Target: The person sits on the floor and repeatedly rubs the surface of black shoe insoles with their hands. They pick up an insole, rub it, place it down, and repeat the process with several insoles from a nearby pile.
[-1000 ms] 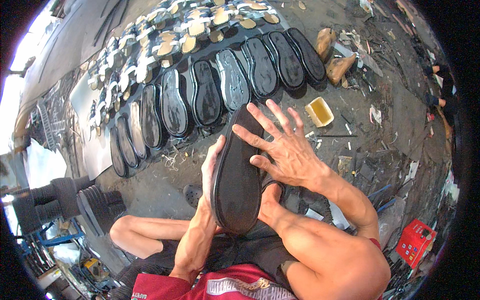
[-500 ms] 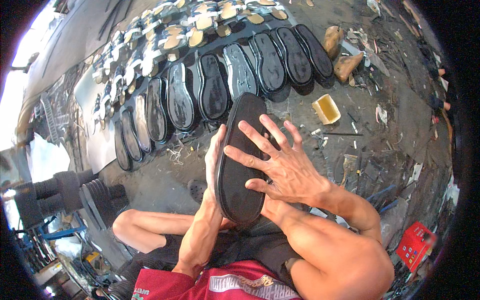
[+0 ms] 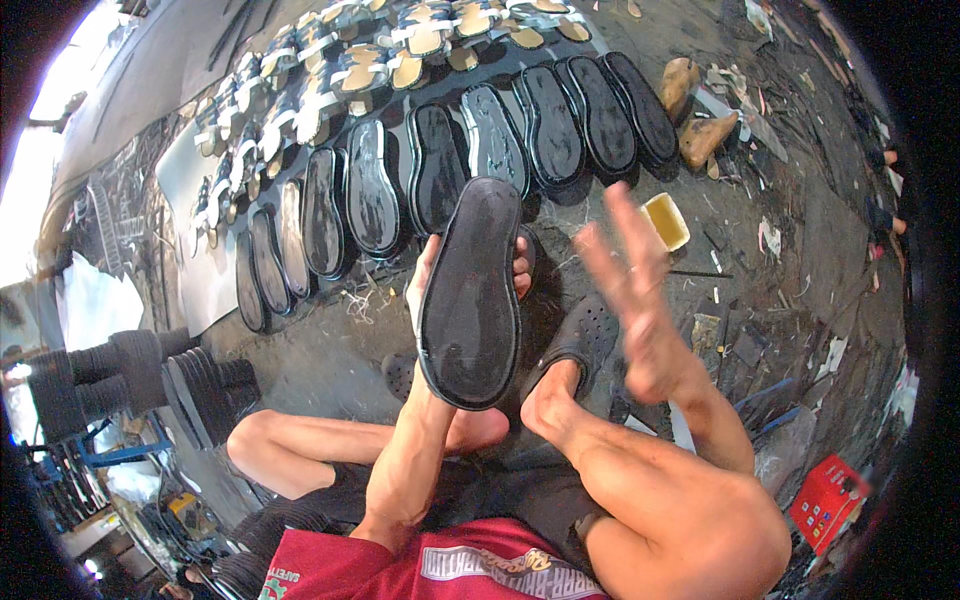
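Note:
A black shoe sole [image 3: 472, 310] stands lengthwise in front of me, its broad flat face toward me and a raised rim round its edge. My left hand [image 3: 423, 280] is closed round it from behind, with fingertips showing at its right edge and the rest of the hand hidden by the sole. To the right, my right hand [image 3: 635, 290] is raised away from the sole, empty, its fingers stretched out and blurred by motion. Beyond the held sole, several black soles [image 3: 435, 170] lie in a curved row, some with a wet-looking shine.
Rows of sandal uppers with pale insoles [image 3: 425, 38] lie behind the soles. At right are a small tub of yellowish stuff [image 3: 665, 222], wooden shoe lasts [image 3: 708, 138], scraps and a red box [image 3: 828, 503]. Stacked dark soles [image 3: 205, 395] stand left; a clog [image 3: 585, 340] is by my foot.
My right hand has come off the sole's face and moved right. The sole, still in my left hand, has shifted slightly toward the left and shows its whole face.

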{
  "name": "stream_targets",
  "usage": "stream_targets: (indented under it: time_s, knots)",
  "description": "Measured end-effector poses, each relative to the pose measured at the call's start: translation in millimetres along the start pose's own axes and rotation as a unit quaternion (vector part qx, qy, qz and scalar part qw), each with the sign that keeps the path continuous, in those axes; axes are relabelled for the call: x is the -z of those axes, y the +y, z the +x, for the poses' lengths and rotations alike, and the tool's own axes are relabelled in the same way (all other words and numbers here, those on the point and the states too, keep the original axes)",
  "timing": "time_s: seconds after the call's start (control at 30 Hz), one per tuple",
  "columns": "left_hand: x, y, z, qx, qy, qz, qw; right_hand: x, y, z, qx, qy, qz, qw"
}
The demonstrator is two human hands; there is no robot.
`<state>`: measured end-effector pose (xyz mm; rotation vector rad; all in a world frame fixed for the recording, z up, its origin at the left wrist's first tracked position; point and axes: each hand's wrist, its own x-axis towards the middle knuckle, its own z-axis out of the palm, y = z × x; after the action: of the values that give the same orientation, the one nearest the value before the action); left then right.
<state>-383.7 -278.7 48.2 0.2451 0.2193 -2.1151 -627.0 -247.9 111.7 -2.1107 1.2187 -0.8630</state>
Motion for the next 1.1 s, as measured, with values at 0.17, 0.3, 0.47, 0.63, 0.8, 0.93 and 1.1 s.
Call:
stream_targets:
  time_s: [0.17,0.3,0.47,0.63,0.8,0.93,1.1]
  knots:
    - [-1.0,1.8,-7.1,-0.005,0.016,-0.050,0.999,3.9,97.6,-28.0,-0.176,0.128,0.024,0.976]
    - [7.1,0.7,-5.8,-0.032,0.077,0.098,0.992,7.0,200.2,-102.8,-0.284,0.118,-0.241,0.920]
    - [26.2,1.6,-6.5,-0.050,0.066,0.026,0.996,-1.1,209.0,-98.4,-0.301,0.077,-0.299,0.902]
    - [12.9,-32.0,-11.1,-0.041,0.121,0.096,0.987,-4.9,224.4,-102.6,-0.269,0.080,-0.313,0.907]
    - [14.3,-26.3,-14.9,-0.062,0.107,0.078,0.989,2.9,190.5,-97.0,-0.314,0.208,-0.193,0.906]
    - [8.5,-26.7,-9.1,-0.044,0.089,0.074,0.992,-8.0,190.7,-117.3,-0.306,0.134,-0.201,0.921]
    - [-1.2,-29.9,-11.8,-0.020,0.046,0.076,0.996,13.6,57.6,-40.5,-0.314,0.180,0.412,0.836]
